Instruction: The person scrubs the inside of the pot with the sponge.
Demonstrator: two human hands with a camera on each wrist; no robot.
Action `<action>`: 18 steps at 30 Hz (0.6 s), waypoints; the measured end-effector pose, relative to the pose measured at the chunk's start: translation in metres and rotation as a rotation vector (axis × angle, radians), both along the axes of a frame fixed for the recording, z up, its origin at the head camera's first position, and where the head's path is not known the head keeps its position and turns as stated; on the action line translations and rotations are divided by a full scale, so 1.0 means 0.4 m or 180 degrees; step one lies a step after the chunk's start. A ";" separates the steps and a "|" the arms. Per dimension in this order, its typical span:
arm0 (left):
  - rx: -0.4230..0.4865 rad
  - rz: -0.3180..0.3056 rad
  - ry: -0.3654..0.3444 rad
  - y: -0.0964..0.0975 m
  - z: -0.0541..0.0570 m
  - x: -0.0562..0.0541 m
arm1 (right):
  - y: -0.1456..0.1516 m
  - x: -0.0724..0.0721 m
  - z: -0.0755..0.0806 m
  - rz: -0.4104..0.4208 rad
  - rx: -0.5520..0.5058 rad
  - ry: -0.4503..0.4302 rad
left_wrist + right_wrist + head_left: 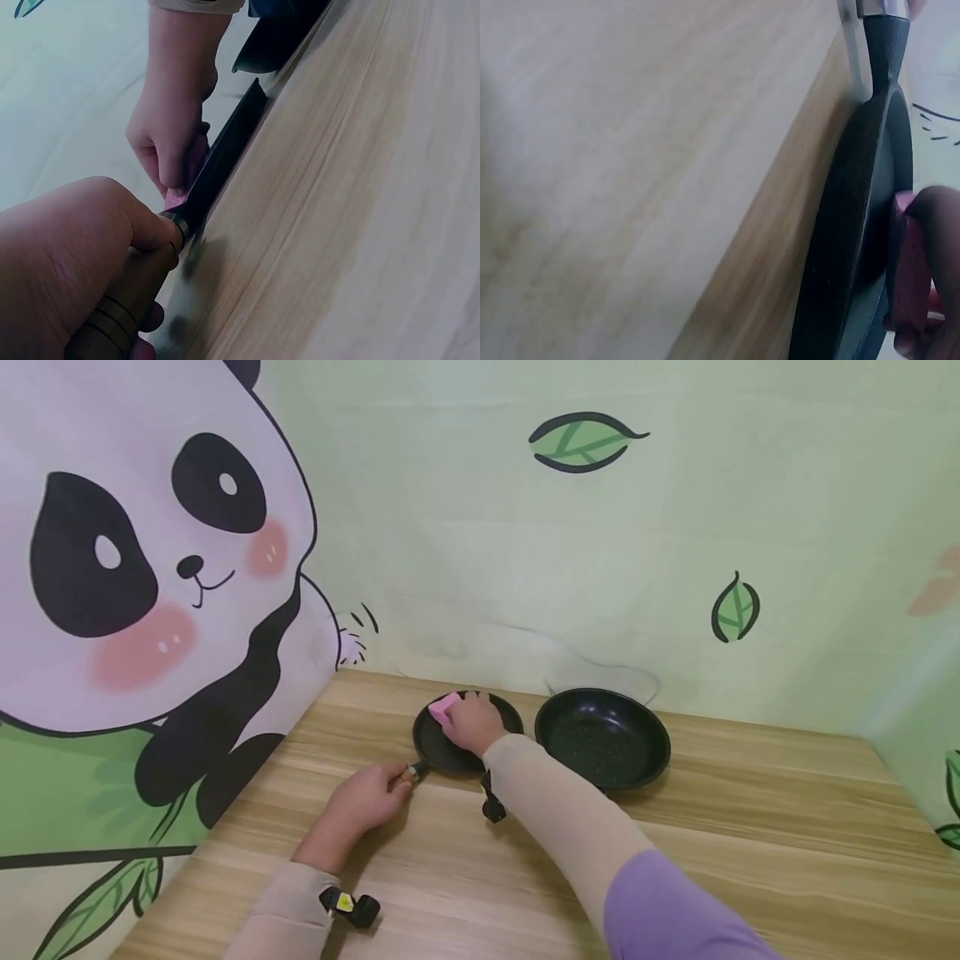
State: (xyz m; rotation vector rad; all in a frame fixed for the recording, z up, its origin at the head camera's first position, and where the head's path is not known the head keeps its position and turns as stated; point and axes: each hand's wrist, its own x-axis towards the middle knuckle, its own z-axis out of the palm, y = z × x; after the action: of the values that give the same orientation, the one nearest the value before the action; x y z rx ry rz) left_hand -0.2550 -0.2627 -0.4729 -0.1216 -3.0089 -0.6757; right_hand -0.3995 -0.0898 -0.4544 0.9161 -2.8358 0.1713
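A small black frying pan [442, 756] lies on the wooden table, its wooden handle [120, 304] pointing toward the person. My left hand [369, 797] grips that handle close to its metal collar, thumb along the top in the left wrist view. Over the pan, my right hand [474, 723] holds a pink sponge [444, 707] against the inside of the pan. In the right wrist view the sponge [909, 274] sits within the pan's rim, with fingers curled about it; the rest of that hand is cut off by the frame edge.
A larger black frying pan [600, 739] stands just right of the small one, partly behind the right forearm. Behind both pans rises a pale green wall [465, 568] with leaf and panda drawings. The wooden table [750, 827] extends to the right.
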 end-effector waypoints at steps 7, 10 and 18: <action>0.0021 0.0032 -0.0051 -0.018 0.003 0.002 | 0.031 -0.015 0.012 0.1148 0.0256 -0.0250; -0.0017 0.0005 0.0000 -0.030 0.000 0.000 | 0.045 -0.027 0.026 0.1448 0.0188 -0.0368; -0.0046 -0.0057 -0.0038 -0.011 -0.003 -0.004 | 0.050 -0.037 0.025 0.1289 0.0086 -0.0376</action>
State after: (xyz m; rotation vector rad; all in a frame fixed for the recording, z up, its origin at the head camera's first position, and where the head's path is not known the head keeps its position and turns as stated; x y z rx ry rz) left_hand -0.2567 -0.2670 -0.4743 -0.1459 -3.0282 -0.6586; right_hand -0.4142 -0.0696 -0.4445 1.5251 -2.7236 0.2406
